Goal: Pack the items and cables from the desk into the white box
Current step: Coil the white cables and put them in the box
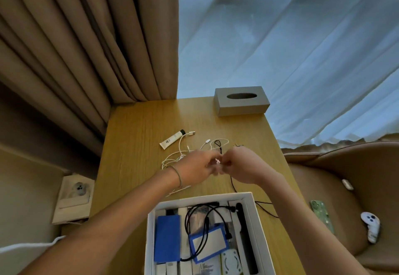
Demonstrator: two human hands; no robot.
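The white box [251,214] stands open at the desk's near edge, holding a blue case [167,238], a blue-framed card [208,243], a coiled black cable [197,220] and other small items. Above the desk's middle, my left hand [197,165] and my right hand [243,164] meet, both pinching a small white cable end [218,162]. The loose white cable [174,156] lies tangled on the desk under and left of my left hand. A black cable [232,183] runs from under my right hand toward the box. A white tube [172,139] lies beyond the cables.
A grey tissue box [241,100] sits at the desk's far right corner. Brown curtains hang at the left, sheer ones behind. A tan armchair [336,188] at the right holds a phone case and a white controller. A wall socket [78,188] is at the left.
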